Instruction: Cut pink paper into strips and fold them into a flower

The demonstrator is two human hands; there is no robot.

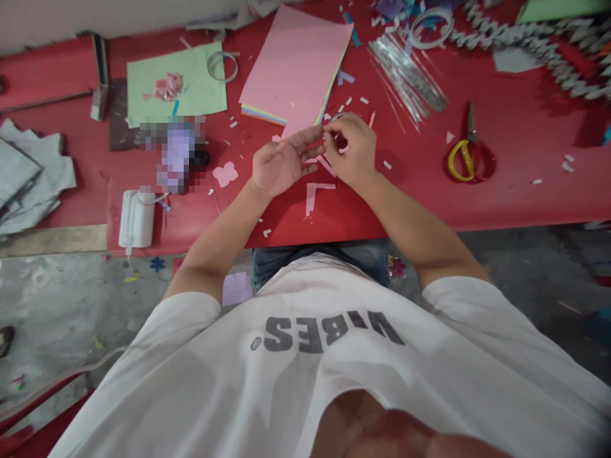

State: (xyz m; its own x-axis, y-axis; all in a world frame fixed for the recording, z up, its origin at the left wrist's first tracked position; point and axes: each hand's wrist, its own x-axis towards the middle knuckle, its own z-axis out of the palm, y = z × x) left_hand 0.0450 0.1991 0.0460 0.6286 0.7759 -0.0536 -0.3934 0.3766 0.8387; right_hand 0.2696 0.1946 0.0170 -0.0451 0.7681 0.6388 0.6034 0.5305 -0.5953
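My left hand (285, 163) is turned palm up over the red table, its fingers stretched to the right. My right hand (354, 147) is closed in a pinch at the left index fingertip; whatever it holds is too small to make out. Below the hands lies an L-shaped pink paper offcut (311, 196). A pink butterfly-shaped paper cutout (225, 173) rests left of my left hand. Just beyond the hands is a stack of coloured paper (298, 63) with pink on top. Scissors (470, 152) with yellow and red handles lie to the right.
A green sheet (191, 70) bears pink scraps (168, 87) and a tape roll (222, 67). Clear plastic strips (405, 79) lie at the back right, near another roll (431, 28). A white power bank (137, 218) sits front left by a blurred purple object (177, 156).
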